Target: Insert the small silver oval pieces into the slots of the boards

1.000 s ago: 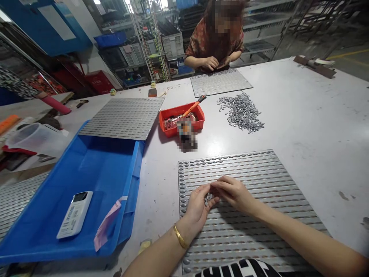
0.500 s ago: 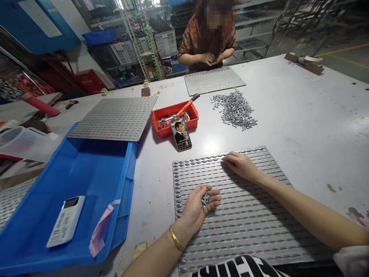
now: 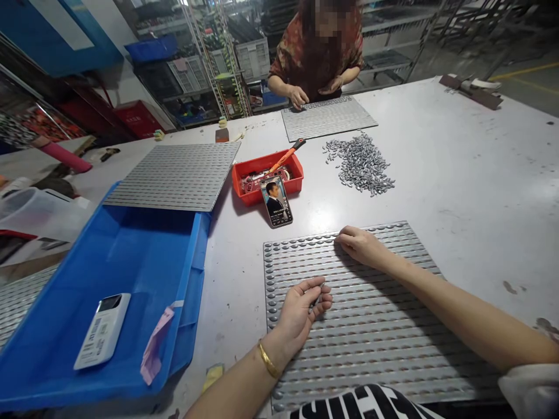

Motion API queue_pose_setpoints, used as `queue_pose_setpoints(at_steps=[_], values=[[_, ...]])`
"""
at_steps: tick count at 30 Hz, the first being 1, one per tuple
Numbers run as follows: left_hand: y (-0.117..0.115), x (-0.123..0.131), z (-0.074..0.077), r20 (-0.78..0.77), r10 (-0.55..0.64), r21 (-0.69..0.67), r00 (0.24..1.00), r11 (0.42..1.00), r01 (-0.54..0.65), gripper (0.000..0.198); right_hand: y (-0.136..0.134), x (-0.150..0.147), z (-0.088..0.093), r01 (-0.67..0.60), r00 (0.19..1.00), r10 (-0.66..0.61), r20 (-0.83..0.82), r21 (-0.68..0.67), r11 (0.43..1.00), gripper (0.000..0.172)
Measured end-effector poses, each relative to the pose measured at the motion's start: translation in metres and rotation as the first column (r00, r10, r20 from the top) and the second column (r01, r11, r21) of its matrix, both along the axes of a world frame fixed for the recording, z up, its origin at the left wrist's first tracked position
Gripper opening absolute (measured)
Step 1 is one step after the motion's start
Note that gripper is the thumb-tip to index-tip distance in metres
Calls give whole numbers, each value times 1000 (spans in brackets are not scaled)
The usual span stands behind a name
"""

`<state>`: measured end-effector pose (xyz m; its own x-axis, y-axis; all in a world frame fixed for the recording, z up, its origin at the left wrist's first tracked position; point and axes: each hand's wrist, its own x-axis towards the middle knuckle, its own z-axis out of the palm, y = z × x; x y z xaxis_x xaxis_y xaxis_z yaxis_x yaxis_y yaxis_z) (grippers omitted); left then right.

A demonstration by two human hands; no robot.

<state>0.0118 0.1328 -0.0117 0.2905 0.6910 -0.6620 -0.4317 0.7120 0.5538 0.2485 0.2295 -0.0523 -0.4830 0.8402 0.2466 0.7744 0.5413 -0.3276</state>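
Note:
A grey slotted panel (image 3: 349, 326) lies in front of me, with small oval grey pieces (image 3: 269, 279) along its left edge and its far edge. My left hand (image 3: 301, 305) is curled palm up over the panel, closed around several of these grey pieces (image 3: 315, 299), mostly covered by the fingers. At the second row from the far edge, my right hand (image 3: 360, 245) pinches down against the panel. Its fingertips hide whatever is between them.
Beyond the panel sits a heap of loose grey pieces (image 3: 364, 163). A phone (image 3: 276, 202) leans on a red tray (image 3: 267, 192). To the left, another panel (image 3: 174, 174) rests on a blue bin (image 3: 109, 250) holding a white device (image 3: 102, 331). Opposite, a co-worker (image 3: 317, 58) handles a panel (image 3: 329, 119).
My left fingers have curled further over the pieces in the palm. My right hand stays at nearly the same spot. The co-worker's hands have parted, one reaching down to the far panel.

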Motion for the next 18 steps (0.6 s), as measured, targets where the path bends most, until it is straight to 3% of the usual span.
queue_pose_setpoints(at_steps=[7,9,12,14,18], values=[[0,1,-5,-13,47,25,999,999,-47,20,-19,-7,15,-4,989,1,-145,-21,1000,22],[1,3,-6,-14,57,33,998,998,-57,22,-36,-17,26,-51,958,13,-286,-125,991,18],[3,7,-6,-14,62,46,998,997,-61,24,-61,-34,38,-185,870,-4,-493,-334,924,14],[3,11,-4,-14,64,56,998,996,-63,23,-73,-44,40,-210,846,-35,-532,-394,895,13],[4,17,5,-9,75,58,997,996,-75,22,-79,-46,37,-175,837,-92,-540,-422,890,12]])
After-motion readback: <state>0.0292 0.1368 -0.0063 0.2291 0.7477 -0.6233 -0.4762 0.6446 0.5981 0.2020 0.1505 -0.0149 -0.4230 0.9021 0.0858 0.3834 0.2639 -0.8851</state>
